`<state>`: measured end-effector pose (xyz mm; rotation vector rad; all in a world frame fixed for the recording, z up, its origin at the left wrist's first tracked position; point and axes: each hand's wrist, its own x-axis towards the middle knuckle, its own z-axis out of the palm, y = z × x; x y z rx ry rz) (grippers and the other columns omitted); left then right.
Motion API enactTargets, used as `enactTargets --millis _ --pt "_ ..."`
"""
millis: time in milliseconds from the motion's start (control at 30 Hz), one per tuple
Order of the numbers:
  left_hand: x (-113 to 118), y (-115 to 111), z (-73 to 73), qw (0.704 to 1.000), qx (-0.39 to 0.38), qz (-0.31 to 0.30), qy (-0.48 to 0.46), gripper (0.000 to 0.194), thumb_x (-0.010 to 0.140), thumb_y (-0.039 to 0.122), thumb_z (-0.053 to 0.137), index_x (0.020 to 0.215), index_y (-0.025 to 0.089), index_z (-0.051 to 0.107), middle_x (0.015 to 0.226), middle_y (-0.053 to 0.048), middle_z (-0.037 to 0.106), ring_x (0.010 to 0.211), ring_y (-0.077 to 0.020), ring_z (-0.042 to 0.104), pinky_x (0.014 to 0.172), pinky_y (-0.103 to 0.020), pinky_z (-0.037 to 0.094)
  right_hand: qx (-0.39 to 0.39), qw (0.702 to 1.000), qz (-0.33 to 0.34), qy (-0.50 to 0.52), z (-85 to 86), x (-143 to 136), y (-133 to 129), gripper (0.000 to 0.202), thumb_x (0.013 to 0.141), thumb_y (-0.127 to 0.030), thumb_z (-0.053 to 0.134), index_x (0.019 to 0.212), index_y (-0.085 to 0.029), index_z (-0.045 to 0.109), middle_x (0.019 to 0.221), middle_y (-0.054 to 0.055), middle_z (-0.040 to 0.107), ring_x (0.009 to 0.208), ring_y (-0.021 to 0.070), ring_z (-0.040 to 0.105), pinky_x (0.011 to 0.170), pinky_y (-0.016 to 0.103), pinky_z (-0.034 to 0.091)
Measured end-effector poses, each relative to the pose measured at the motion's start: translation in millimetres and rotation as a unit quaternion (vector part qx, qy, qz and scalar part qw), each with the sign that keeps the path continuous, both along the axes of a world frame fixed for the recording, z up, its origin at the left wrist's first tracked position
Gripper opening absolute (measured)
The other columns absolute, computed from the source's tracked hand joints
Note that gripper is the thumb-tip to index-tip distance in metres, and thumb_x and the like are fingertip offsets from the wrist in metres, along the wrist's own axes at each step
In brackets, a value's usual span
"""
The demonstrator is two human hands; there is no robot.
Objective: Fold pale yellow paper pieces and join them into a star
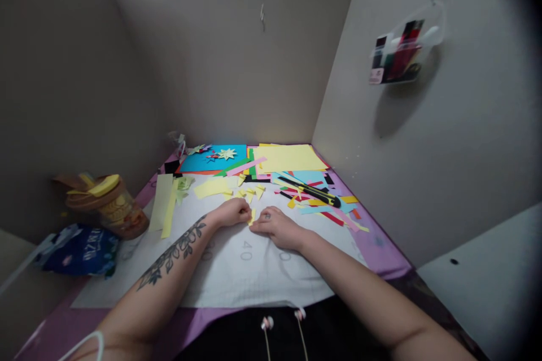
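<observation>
Both hands meet over the white paper sheet [237, 287] in the middle of the table. Between their fingers is a small yellow paper strip [253, 216]. My left hand [232, 212] has its fingers curled closed at the strip's left side. My right hand [277, 227] pinches and presses its lower right end, fingers close together. Just beyond lie several small folded yellow paper pieces [250, 193] and a flat yellow paper piece [212, 188]. Some of the strip is hidden by the fingers.
Cut paper strips and a black-and-yellow utility knife [315, 192] lie right. Coloured sheets [292, 159] and a paper star [227, 153] lie at the back. A brown tub [112, 206] and blue packet [80, 251] stand left. Grey partitions [228, 67] enclose the table.
</observation>
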<state>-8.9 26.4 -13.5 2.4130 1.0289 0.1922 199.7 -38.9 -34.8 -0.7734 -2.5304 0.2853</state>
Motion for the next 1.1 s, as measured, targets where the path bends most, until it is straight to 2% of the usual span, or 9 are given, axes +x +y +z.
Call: enactTargets --millis 233,367,433,567,700,933,1100 --pt "2 0 1.4 1.0 -0.002 0.007 0.001 0.016 0.068 0.018 0.051 0.07 0.015 0.067 0.066 -0.001 0.065 0.06 -0.0124 0.054 0.056 -0.02 0.037 0.01 1.0 0.001 0.013 -5.7 0 2 0.021 0.089 -0.02 0.055 0.099 -0.028 0.071 0.104 0.003 0.07 0.097 0.0208 0.051 0.089 0.04 0.037" --pt "3 -2 0.0 1.0 0.008 0.022 -0.002 0.012 0.067 0.017 0.052 0.066 0.016 0.064 0.061 0.001 0.062 0.056 -0.0119 0.052 0.053 -0.021 0.035 0.004 1.0 -0.004 0.016 -5.3 -2 2 0.02 0.089 -0.02 0.056 0.098 -0.029 0.072 0.103 0.004 0.07 0.1 0.0201 0.053 0.09 0.04 0.038" --pt "2 -5 -2.0 0.998 0.028 0.047 -0.011 0.008 0.068 0.018 0.053 0.067 0.016 0.061 0.065 0.0 0.061 0.059 -0.0127 0.052 0.054 -0.021 0.035 0.003 1.0 -0.006 0.018 -4.0 -3 1 0.019 0.088 -0.02 0.057 0.097 -0.028 0.072 0.102 0.004 0.069 0.103 0.0207 0.052 0.091 0.04 0.038" --pt "-2 -15 -7.8 0.988 0.085 0.122 -0.042 0.008 0.075 0.022 0.052 0.08 0.018 0.055 0.081 -0.002 0.058 0.072 -0.0153 0.053 0.061 -0.024 0.038 -0.001 1.0 -0.009 0.013 -2.0 -4 0 0.019 0.088 -0.02 0.057 0.096 -0.026 0.072 0.108 0.005 0.066 0.113 0.0233 0.049 0.095 0.042 0.037" --pt "-3 -20 -12.7 0.977 0.118 0.169 -0.057 0.006 0.078 0.019 0.048 0.083 0.02 0.052 0.086 -0.001 0.056 0.077 -0.0158 0.053 0.065 -0.025 0.039 -0.016 1.0 0.014 0.005 -3.2 -4 0 0.022 0.09 -0.017 0.053 0.1 -0.026 0.07 0.113 0.003 0.067 0.119 0.0252 0.046 0.098 0.047 0.033" --pt "-1 -23 -13.4 0.966 0.127 0.218 -0.051 0.008 0.08 0.017 0.047 0.083 0.021 0.053 0.083 -0.001 0.059 0.076 -0.0165 0.055 0.063 -0.025 0.037 -0.018 0.999 0.02 0.036 -5.0 -8 0 0.016 0.088 -0.019 0.057 0.089 -0.025 0.072 0.095 0.003 0.071 0.1 0.0221 0.052 0.092 0.043 0.037" --pt "1 -25 -11.0 0.965 0.12 0.229 -0.04 0.01 0.082 0.018 0.047 0.085 0.022 0.056 0.083 -0.002 0.062 0.075 -0.0169 0.057 0.061 -0.025 0.037 -0.041 0.997 -0.015 0.058 -2.1 -8 -6 0.014 0.082 -0.014 0.06 0.087 -0.022 0.07 0.089 0.007 0.061 0.089 0.0195 0.052 0.087 0.036 0.043"
